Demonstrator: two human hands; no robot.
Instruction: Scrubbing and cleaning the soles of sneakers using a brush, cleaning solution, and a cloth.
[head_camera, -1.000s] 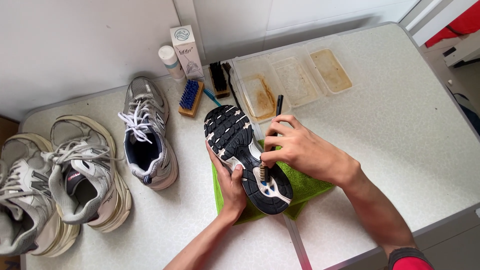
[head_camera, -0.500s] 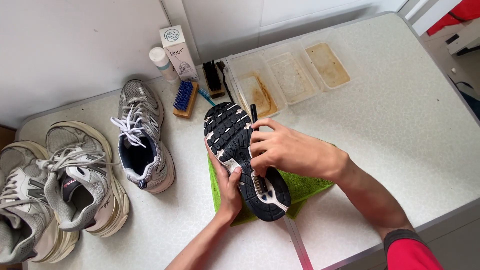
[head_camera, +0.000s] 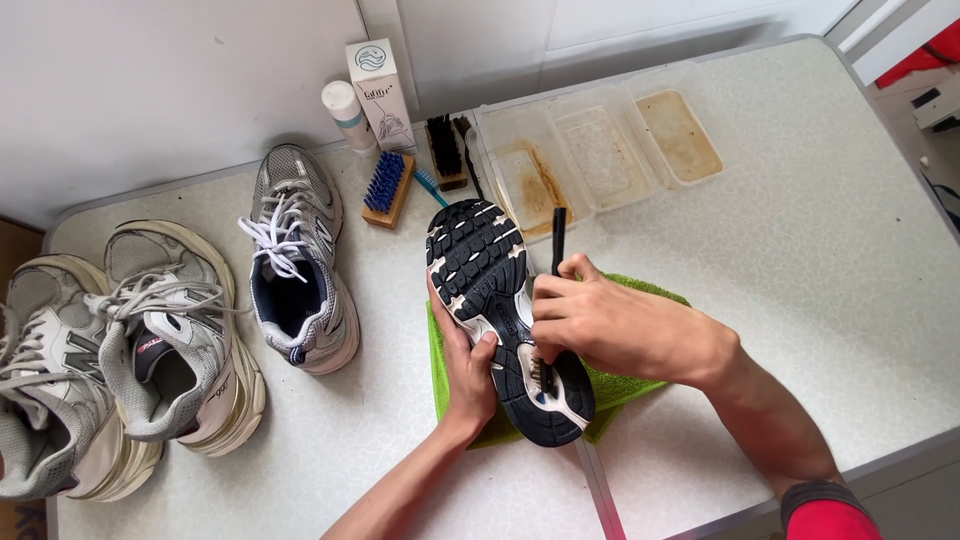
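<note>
We are seated at a speckled table (head_camera: 800, 250), looking down. Our left hand (head_camera: 468, 365) is closed around the side of an upturned shoe (head_camera: 500, 320), its black sole facing up, over a green cloth (head_camera: 640, 385) near the table's front edge. Our right hand (head_camera: 610, 325) grips a thin black brush (head_camera: 557, 240), bristles pressed on the heel tread. We judge short strokes along the grooves, shoe braced firmly, work best. Toward the back edge lie clear trays (head_camera: 600, 150), a blue brush (head_camera: 385, 185), a bottle (head_camera: 348, 115) and a box (head_camera: 380, 90). Three shoes (head_camera: 300, 270) fill the left side; the right side has open room
</note>
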